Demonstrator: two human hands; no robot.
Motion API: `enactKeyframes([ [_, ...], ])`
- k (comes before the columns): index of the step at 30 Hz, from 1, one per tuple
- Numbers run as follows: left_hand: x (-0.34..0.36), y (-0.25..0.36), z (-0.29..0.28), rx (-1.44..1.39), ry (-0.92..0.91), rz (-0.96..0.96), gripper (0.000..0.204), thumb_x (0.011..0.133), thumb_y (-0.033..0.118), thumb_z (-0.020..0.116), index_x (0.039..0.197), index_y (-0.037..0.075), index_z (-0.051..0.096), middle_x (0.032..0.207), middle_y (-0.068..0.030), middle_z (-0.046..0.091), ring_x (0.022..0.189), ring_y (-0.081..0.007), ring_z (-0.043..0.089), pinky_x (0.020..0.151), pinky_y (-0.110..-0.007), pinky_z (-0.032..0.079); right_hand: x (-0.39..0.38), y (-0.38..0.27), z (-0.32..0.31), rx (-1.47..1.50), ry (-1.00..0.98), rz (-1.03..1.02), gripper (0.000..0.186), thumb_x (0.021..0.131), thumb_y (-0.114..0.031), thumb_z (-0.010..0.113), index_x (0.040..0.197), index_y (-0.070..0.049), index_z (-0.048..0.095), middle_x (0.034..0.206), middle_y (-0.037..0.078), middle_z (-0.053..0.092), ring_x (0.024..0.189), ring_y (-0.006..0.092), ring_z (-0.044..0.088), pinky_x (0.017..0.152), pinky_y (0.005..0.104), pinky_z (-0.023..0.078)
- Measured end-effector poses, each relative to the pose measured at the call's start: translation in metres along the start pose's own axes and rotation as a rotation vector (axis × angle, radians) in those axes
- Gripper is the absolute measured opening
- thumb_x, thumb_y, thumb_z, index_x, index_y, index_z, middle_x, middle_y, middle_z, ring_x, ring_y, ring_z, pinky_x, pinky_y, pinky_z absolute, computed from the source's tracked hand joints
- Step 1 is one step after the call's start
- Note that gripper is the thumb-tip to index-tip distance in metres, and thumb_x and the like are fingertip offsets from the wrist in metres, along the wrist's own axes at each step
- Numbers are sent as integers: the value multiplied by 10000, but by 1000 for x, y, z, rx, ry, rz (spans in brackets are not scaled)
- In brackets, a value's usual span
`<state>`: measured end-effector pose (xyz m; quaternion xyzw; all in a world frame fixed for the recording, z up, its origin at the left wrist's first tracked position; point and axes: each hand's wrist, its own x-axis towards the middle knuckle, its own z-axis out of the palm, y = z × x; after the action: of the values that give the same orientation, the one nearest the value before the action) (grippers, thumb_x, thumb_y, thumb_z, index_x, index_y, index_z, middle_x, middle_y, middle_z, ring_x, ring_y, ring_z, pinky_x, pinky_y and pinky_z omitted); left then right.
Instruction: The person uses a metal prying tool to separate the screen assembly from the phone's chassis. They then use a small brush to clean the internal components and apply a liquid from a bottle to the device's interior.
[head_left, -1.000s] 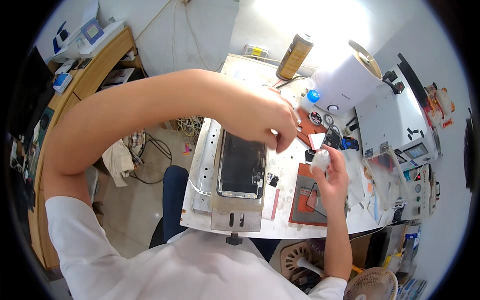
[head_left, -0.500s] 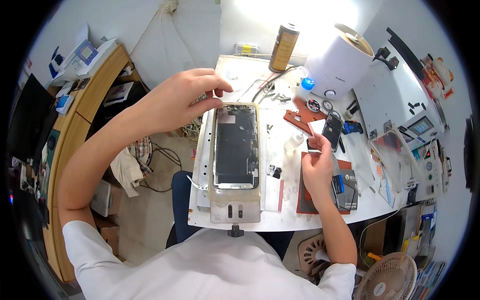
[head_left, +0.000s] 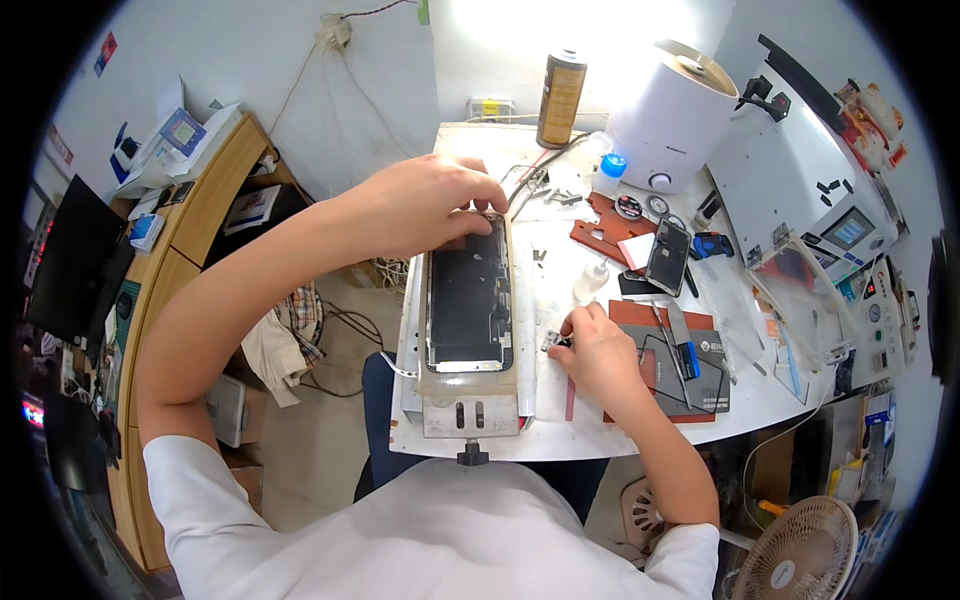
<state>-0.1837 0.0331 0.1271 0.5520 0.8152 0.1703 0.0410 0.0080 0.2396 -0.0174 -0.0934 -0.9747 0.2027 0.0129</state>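
A phone screen assembly (head_left: 468, 300), dark with a thin metal rim, lies in a pale frame on a metal fixture (head_left: 440, 412) with a black knob. My left hand (head_left: 445, 205) reaches over its top end. The thumb and bent fingers touch the upper edge close together; anything between them is hidden. On the right, my right hand (head_left: 600, 355) rests low over the table with its fingertips drawn together. They are at some small black-and-silver parts (head_left: 553, 342), and whether one is gripped cannot be made out.
Right of the fixture are a small white bottle (head_left: 591, 280), a brown mat with a grey sheet (head_left: 700, 375) and tweezers, and another phone (head_left: 668, 255). Behind stand a blue-capped bottle (head_left: 610, 172), a tall can (head_left: 562, 100) and a white humidifier (head_left: 660, 125).
My left hand has shifted right onto the top end of the screen assembly. My right hand has come down and left to the small parts, uncovering the tweezers on the mat.
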Motion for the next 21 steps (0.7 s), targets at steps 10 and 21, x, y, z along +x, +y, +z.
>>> enactKeyframes([
  [10,16,3,-6,-98,-58,-157,205,909,139,753,1098,62,747,926,-92,717,852,-235,690,802,-352,555,-5,-15,-28,866,269,-23,159,920,-90,769,1052,-17,718,883,54,750,780,104,704,657,266,559],
  [21,23,2,-22,-50,-253,-281,195,934,177,743,1021,6,712,930,-134,734,881,-258,708,813,-369,552,12,-27,-32,1003,248,-66,182,939,-115,765,1074,-4,716,895,45,740,783,81,676,678,250,558],
])
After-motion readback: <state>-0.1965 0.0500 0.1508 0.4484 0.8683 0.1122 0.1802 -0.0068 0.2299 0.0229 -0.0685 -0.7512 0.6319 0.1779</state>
